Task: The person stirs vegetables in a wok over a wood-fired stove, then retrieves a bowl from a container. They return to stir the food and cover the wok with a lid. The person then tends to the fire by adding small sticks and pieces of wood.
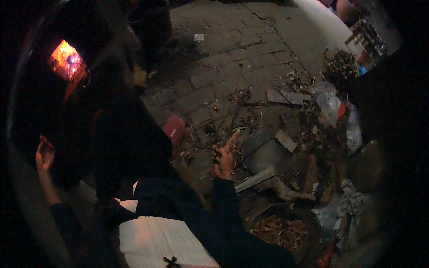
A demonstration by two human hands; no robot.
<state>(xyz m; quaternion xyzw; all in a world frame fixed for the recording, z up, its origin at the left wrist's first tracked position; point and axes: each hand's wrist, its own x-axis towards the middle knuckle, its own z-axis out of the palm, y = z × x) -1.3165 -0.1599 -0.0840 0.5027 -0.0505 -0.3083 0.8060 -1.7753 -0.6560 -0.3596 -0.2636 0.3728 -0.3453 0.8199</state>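
Observation:
My right hand (224,164) is raised over the littered ground, its fingers closed around what looks like a corn cob (232,142). Other small twiggy bits show beside its fingers, too dim to name. At the far left, my left hand (46,155) is held up below a bright fire (68,62), well apart from the flames. Its fingers are dim, and whether it holds anything is unclear. The fire glows in a dark opening, with burning pieces hanging out at its lower edge.
A red shoe (175,130) is planted on the brick floor (218,70). Around my right hand lie a pale wooden strip (255,180), a wood block (285,140), plastic bags (326,100) and dry twigs. A basket-like heap of brown scraps (281,229) sits nearer me. A dark bucket-like container (150,23) stands beyond.

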